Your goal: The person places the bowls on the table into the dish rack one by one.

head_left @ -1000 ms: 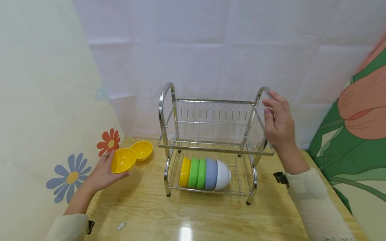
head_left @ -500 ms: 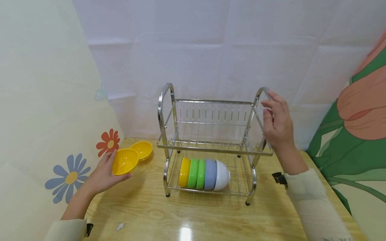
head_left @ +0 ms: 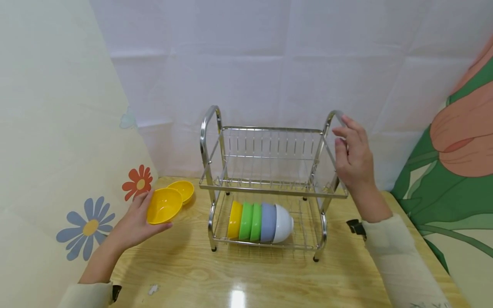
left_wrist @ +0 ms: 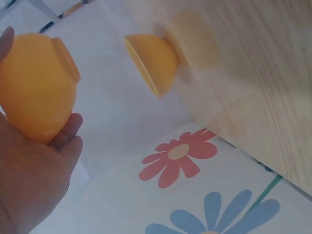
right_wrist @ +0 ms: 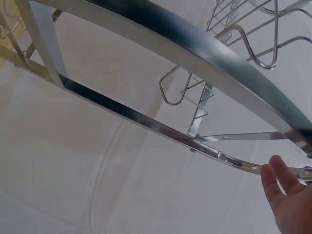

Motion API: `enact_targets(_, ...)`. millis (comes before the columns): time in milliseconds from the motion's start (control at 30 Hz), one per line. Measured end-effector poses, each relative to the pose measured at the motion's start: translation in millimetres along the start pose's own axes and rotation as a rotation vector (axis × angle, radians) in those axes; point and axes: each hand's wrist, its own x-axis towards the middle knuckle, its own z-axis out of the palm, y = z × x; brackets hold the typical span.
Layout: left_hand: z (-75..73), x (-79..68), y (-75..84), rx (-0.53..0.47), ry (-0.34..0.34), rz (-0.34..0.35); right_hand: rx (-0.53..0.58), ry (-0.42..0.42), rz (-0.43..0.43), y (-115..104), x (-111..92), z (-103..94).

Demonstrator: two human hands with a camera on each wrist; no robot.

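My left hand [head_left: 132,224] holds a yellow bowl [head_left: 165,206] by its side, thumb below and fingers behind, its inside facing up and toward the head camera. In the left wrist view the smooth outside and foot of this held bowl [left_wrist: 39,87] show. A second yellow bowl [head_left: 185,189] sits on the table just behind, partly covered by the held one. At the right end of a two-tier metal dish rack [head_left: 269,191], my right hand [head_left: 356,160] has loosely bent fingers. The right wrist view shows its fingertips right at the curved rail.
On the rack's lower tier, bowls stand on edge in a row: yellow [head_left: 235,220], two green [head_left: 250,221], blue-grey [head_left: 268,222] and white [head_left: 283,224]. A small white scrap [head_left: 153,289] lies on the wooden table [head_left: 185,273]. Flower-patterned panels flank both sides.
My left hand has shifted slightly right with the held bowl, which now overlaps more of the second yellow bowl. The right hand stays at the rack's right end.
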Motion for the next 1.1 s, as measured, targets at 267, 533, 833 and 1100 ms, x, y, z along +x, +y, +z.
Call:
enact_targets(267, -3.6, -1.2, 17.2, -0.008, 0.003, 0.024, 0.014, 0.025, 0.012, 0.5, 0.0, 1.0)
enact_targets(533, -4.4, -1.1, 31.6, -0.006, 0.009, 0.06, 0.008, 0.015, -0.001, 0.6, -0.2, 0.0)
enact_targets(833, -3.7, -3.1, 43.7, -0.004, 0.028, 0.114, 0.004, 0.015, 0.011, 0.0, -1.1, 0.1)
enact_targets(1100, -7.5, -7.4, 55.4, 0.026, 0.043, 0.142, 0.001, -0.007, 0.015, -2.0, -0.3, -2.3)
